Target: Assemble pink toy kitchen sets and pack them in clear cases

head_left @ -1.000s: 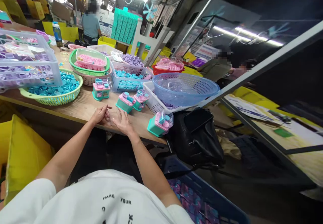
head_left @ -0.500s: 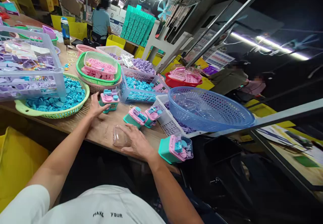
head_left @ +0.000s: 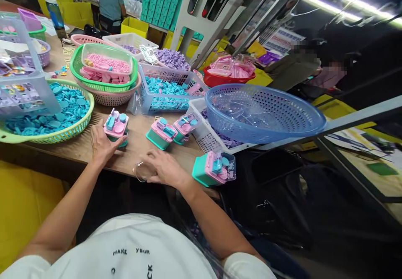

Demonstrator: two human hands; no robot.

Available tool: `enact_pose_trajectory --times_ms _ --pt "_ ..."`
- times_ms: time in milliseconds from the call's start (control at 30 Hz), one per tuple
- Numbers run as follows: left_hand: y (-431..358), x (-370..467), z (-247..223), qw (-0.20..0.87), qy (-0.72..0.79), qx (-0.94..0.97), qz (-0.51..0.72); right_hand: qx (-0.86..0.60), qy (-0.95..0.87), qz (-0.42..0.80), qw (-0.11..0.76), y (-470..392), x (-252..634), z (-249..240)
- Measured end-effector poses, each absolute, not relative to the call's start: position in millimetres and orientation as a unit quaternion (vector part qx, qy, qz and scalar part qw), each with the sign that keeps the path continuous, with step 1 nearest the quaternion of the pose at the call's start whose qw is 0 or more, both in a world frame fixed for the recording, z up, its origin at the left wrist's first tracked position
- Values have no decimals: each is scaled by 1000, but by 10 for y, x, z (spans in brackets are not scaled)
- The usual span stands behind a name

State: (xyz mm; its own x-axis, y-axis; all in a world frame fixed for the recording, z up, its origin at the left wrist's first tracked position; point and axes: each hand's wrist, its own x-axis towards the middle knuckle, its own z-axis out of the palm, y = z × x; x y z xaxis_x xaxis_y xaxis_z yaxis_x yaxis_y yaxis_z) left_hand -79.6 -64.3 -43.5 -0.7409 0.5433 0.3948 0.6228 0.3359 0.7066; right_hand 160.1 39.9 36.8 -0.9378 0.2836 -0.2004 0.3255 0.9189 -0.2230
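Note:
My left hand (head_left: 103, 147) curls around the near side of a small toy kitchen (head_left: 117, 125), which has a pink top with pink and blue pieces and a teal base. Its thumb lies across the front, the fingers at the left. Between the fingers and thumb of my right hand (head_left: 166, 168) is a clear plastic cover (head_left: 143, 171), at the table's front edge. Beyond that hand stand two similar toy kitchens, one teal and pink (head_left: 161, 133) and another touching it (head_left: 185, 126). A further toy kitchen (head_left: 214, 168) with a clear cover sits right of my right wrist.
A green basket of blue discs (head_left: 89, 110) is at the left, beside a clear crate (head_left: 29, 82). Behind are a green basket of pink parts (head_left: 134, 71) and a blue basket of blue parts (head_left: 158, 105). A large blue colander (head_left: 266, 133) overlaps a white basket (head_left: 201, 134). People are in the background.
My left hand has closed around the toy kitchen and drawn it toward the table's front edge. The right hand has gripped the clear cover, which now tilts. The view has shifted.

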Motion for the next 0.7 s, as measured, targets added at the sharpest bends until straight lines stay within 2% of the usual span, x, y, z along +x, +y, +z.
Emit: enact_pose_trajectory --times_ms 100,167,367,467,567,700 --pt "-863 -570 -419 12 -793 -387 -470 300 944 -108 87 425 1714 367" --pt "-895 -576 -410 -1 -774 -412 -481 338 932 -113 66 467 1825 353" --pt "-646 -881 -413 -111 -717 -472 -501 168 952 -248 58 622 2072 119" --pt "-537 -867 -395 -150 -711 -466 -505 178 932 -315 33 661 2112 -23" --pt "-520 -712 -395 -143 -726 -446 -504 193 903 -382 -24 670 2171 39" --pt "-568 -361 -452 -140 -718 -438 -522 167 857 -455 -176 685 2091 454"
